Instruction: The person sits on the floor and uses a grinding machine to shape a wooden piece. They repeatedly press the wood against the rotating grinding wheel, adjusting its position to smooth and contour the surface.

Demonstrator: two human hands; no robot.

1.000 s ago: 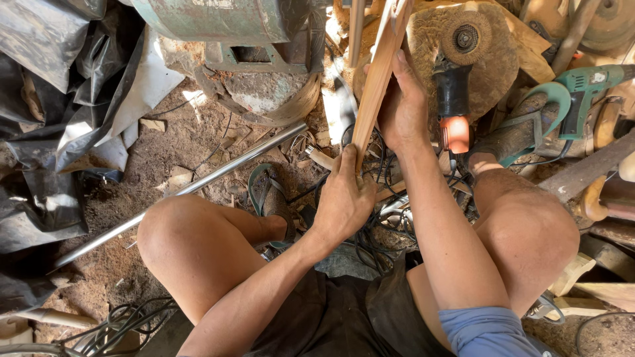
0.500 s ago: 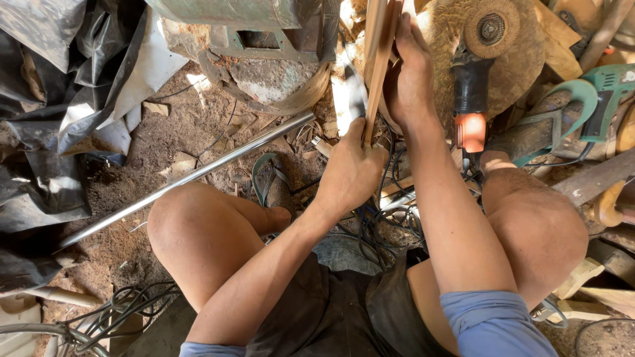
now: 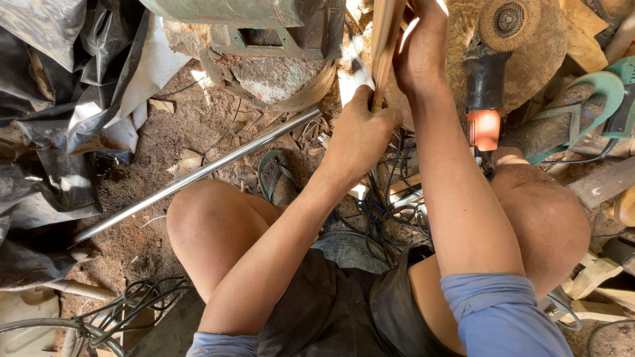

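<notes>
I sit low with both knees up, holding a narrow wooden strip (image 3: pixel 383 39) that runs up out of the top of the view. My left hand (image 3: pixel 360 135) grips its lower end. My right hand (image 3: pixel 420 56) wraps around it higher up. Just right of my right hand lies an angle grinder (image 3: pixel 486 99) with a black and orange body and a round sanding disc (image 3: pixel 509 23) at its far end.
A long metal rod (image 3: pixel 198 173) lies slanted across the dirt floor on the left. Black plastic sheeting (image 3: pixel 59 99) is heaped at far left. A green metal machine base (image 3: pixel 264 30) stands ahead. Tangled cables (image 3: pixel 387 205) lie between my knees, a teal tool (image 3: pixel 605 99) at right.
Both hands have carried the wooden strip more upright and closer to the top edge. The view has shifted slightly, so the grinder and rod sit lower and nearer.
</notes>
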